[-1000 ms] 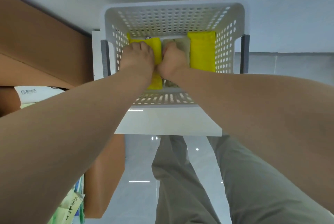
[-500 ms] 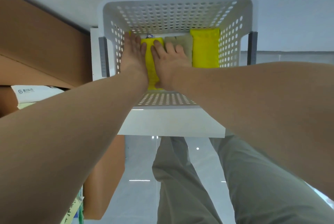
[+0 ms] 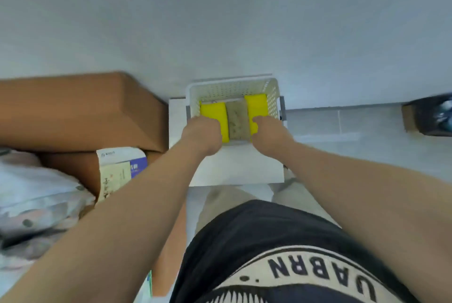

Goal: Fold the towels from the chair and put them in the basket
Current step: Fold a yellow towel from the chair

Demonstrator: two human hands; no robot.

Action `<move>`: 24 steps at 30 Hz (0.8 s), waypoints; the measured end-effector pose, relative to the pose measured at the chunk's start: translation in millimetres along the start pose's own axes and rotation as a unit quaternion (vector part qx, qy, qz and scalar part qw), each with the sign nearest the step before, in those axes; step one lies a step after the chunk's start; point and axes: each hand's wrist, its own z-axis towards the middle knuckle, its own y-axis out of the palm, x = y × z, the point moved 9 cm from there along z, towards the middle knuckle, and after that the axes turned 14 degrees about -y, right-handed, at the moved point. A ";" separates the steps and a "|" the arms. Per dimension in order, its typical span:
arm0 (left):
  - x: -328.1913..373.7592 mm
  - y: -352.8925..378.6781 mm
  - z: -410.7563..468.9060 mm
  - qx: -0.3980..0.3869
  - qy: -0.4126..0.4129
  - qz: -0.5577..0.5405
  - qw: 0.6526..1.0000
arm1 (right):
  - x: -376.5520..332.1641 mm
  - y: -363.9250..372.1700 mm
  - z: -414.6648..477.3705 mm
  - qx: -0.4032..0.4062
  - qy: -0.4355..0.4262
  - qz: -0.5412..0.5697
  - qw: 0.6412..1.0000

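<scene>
A large brown cardboard box (image 3: 80, 109) lies just left of a white stand (image 3: 239, 168). On the far part of the stand's top, toward its far right corner, sits the white basket (image 3: 230, 88), its walls pierced with rows of round holes.

Three folded towels fill the basket side by side, each a long narrow bundle running from the near wall toward the far wall. The left yellow towel (image 3: 212, 110) lies against the left wall and is bright and smooth. The beige towel (image 3: 237, 119) in the middle is duller, with a faint darker pattern on top. The right yellow towel (image 3: 256, 106) lies against the right wall. Each towel touches the one beside it.

The left hand (image 3: 201, 132) is at the basket's near left corner, covering the near end of the left yellow towel. The right hand (image 3: 270, 131) is at the near right corner, its thumb over the right yellow towel. The fingers of both hands are hidden, so whether either hand grips anything cannot be told.
</scene>
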 end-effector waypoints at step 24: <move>328.1 -113.4 -237.5 0.108 0.317 0.036 0.942 | 189.5 -122.1 -386.0 0.409 0.164 0.321 0.838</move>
